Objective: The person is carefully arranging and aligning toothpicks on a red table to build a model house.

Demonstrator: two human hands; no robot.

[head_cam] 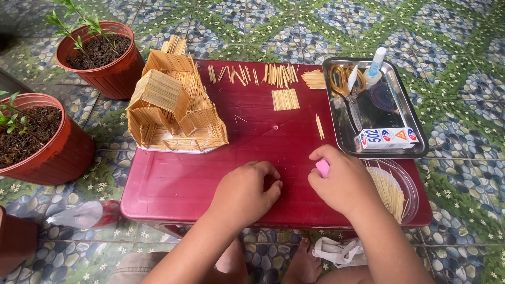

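Our right hand [344,184] has its grip closed around a small pink block [322,167]; our left hand [247,192] curls loosely on the red surface [179,179], and we cannot tell whether it pinches anything. At two o'clock, the clear dish of toothpicks [392,192] overhangs the edge: an elbow nudge could spill it. At ten o'clock, the toothpick house [176,105] could crack if bumped.
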